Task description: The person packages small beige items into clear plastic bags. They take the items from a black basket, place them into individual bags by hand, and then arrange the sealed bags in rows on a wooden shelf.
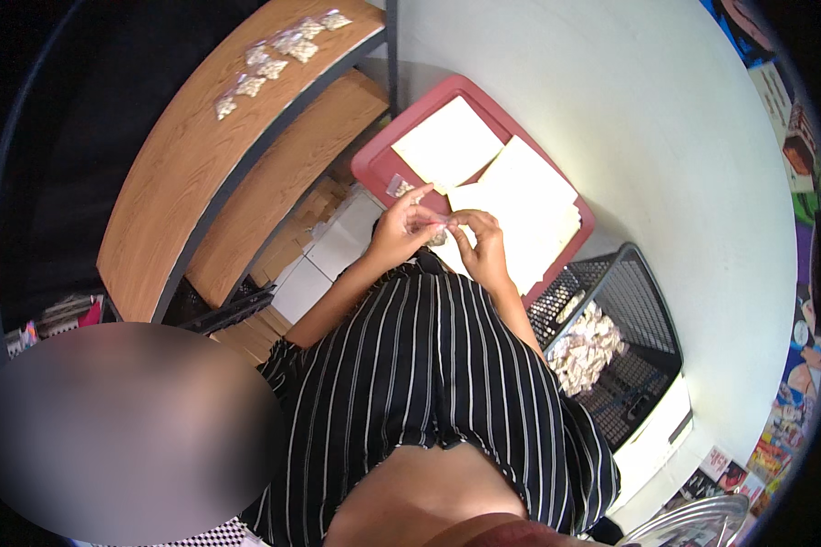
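In front of my chest, over the near side of a red plastic tray [376, 161], both hands pinch the top of a small clear plastic bag [437, 238] with small pale pieces inside. My left hand [404, 228] grips the bag's edge between thumb and fingers, its index finger raised. My right hand [480, 245] pinches the other side of the same edge. Another small bag with pale pieces [400, 186] lies on the tray just beyond my left hand. White sheets or cards [520, 198] cover much of the tray, some beneath my right hand.
Several filled small bags [271, 67] lie on a wooden shelf [178, 157] at the upper left. A black mesh plastic basket [646, 321] at the right holds a heap of small pale packets [585, 349]. A pale wall [657, 137] curves behind the tray. Cardboard boxes [277, 253] stand below the shelf.
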`<action>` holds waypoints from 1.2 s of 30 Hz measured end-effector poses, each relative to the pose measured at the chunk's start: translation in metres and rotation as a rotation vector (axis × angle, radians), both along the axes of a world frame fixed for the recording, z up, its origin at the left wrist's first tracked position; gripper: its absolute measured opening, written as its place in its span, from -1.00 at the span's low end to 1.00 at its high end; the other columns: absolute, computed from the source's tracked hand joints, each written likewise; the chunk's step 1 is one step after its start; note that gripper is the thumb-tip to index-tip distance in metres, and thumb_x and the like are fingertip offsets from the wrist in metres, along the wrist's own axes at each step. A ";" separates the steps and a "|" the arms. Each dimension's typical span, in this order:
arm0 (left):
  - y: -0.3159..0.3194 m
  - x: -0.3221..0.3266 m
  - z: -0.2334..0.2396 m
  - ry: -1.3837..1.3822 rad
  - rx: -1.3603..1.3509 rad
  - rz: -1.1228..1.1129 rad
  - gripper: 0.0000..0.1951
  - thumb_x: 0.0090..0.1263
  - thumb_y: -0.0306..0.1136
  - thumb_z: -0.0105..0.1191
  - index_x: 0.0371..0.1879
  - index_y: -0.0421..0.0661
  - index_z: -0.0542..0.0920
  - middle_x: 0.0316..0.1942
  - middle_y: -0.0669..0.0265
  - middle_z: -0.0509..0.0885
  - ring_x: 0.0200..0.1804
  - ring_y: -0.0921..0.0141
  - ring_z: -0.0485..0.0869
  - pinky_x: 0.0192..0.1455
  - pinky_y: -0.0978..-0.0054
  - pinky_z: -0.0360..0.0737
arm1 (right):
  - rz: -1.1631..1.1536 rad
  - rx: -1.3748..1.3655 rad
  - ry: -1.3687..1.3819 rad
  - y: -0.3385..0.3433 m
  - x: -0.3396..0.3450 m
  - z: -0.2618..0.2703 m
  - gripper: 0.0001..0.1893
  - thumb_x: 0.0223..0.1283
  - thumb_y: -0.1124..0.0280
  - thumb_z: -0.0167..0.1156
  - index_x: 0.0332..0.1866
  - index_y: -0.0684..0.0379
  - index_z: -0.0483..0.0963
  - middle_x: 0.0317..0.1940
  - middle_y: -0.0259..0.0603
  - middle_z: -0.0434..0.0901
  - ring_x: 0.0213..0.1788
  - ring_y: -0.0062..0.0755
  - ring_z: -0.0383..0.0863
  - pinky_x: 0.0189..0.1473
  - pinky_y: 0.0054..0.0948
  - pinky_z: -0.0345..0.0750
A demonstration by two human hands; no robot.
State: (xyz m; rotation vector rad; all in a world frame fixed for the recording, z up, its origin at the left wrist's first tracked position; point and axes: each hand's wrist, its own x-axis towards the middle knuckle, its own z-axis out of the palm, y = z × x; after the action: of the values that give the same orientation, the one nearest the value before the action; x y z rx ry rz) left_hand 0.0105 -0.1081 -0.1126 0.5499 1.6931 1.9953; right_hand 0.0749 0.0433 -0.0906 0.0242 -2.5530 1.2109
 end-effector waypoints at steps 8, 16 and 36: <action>-0.080 -0.019 -0.025 0.083 -0.015 0.360 -0.46 0.18 -0.60 0.06 0.17 -0.23 0.22 -0.35 0.26 0.61 -0.26 0.50 0.59 -0.18 0.59 0.52 | 0.214 -0.072 -0.020 -0.025 -0.026 0.001 -0.78 -0.01 0.50 0.16 -0.21 0.33 0.46 -0.27 0.02 0.52 -0.29 -0.06 0.53 -0.19 -0.29 0.45; -0.217 -0.155 0.000 0.282 -0.040 1.179 -0.62 0.19 -0.57 0.06 -0.01 -0.30 0.32 -0.25 0.16 0.59 -0.22 0.45 0.58 -0.18 0.60 0.53 | 0.194 0.058 -0.222 -0.003 -0.041 -0.007 -0.66 -0.07 0.55 0.17 -0.09 0.30 0.43 -0.19 -0.02 0.48 -0.24 -0.20 0.53 -0.13 -0.37 0.47; -0.250 -0.256 -0.026 0.707 -1.149 0.866 -0.45 0.21 -0.03 0.00 0.15 -0.03 0.35 0.17 0.16 0.34 0.23 0.16 0.26 0.24 0.21 0.15 | 0.027 0.278 -0.160 -0.012 -0.076 -0.132 -0.61 -0.17 0.41 0.25 -0.12 0.20 0.45 -0.28 -0.01 0.50 -0.25 0.00 0.51 -0.21 -0.23 0.47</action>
State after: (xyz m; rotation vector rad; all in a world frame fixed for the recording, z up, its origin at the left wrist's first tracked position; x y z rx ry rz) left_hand -0.2459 -0.3579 -0.1389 0.0399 3.4831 0.7822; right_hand -0.0010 0.0318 -0.2224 0.0255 -2.8510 0.8906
